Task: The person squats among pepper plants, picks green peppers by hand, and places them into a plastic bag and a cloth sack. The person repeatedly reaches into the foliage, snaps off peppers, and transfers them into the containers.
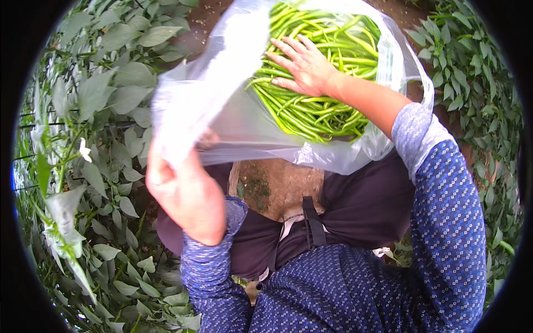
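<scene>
A clear plastic bag (233, 137) stands before me, its mouth wide, with a thick heap of long green chili peppers (300, 112) inside. My right hand (306, 68) lies flat on top of the peppers, palm down and fingers spread, holding none of them. At the bag's left side my left hand (179, 170) grips the bunched plastic rim and pulls it up and outward. That hand is blurred, and the plastic covers some of its fingers.
Leafy pepper plants (120, 83) crowd the left side, one bearing a white flower (85, 150). More plants (466, 62) line the right. Bare brown soil (283, 183) shows between my legs, below the bag. Thin dark lines run through the left foliage.
</scene>
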Tool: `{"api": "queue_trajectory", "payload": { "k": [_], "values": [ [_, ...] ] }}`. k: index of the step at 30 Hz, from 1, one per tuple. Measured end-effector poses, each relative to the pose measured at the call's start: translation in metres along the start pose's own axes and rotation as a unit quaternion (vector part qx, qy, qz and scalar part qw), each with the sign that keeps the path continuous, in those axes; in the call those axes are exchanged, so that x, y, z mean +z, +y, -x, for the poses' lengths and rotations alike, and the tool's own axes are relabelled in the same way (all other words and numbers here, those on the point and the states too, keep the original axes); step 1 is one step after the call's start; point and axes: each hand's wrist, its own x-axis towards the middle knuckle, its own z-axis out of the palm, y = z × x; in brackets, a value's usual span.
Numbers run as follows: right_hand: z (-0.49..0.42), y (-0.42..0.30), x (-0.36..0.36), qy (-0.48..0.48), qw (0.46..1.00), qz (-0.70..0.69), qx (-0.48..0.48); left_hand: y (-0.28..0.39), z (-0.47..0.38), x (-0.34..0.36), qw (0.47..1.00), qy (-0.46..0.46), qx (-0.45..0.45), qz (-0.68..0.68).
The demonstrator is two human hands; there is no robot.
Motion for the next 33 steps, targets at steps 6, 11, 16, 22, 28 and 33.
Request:
{"api": "queue_trajectory", "payload": {
  "k": [6,11,16,22,28,33],
  "values": [
    [-0.052,0.007,0.023,0.074,0.967,-0.241,0.035,-0.008,0.022,0.034,0.942,-0.132,0.270,-0.153],
    [-0.112,0.018,-0.013,0.054,0.984,-0.002,-0.168,-0.003,0.039,0.061,0.949,-0.132,0.270,-0.094],
    [-0.149,-0.007,-0.033,0.010,0.979,0.068,-0.192,0.025,0.030,0.037,0.967,-0.096,0.228,-0.054],
    [-0.188,-0.033,-0.050,-0.156,0.983,0.036,-0.090,0.039,0.018,-0.002,0.968,-0.129,0.204,-0.072],
    [-0.204,-0.022,-0.046,-0.256,0.967,0.004,-0.006,0.065,0.005,-0.019,0.974,-0.167,0.143,-0.057],
    [-0.201,-0.011,-0.029,-0.195,0.975,-0.109,0.014,0.056,-0.003,-0.034,0.966,-0.138,0.202,-0.088]
  ]
}}
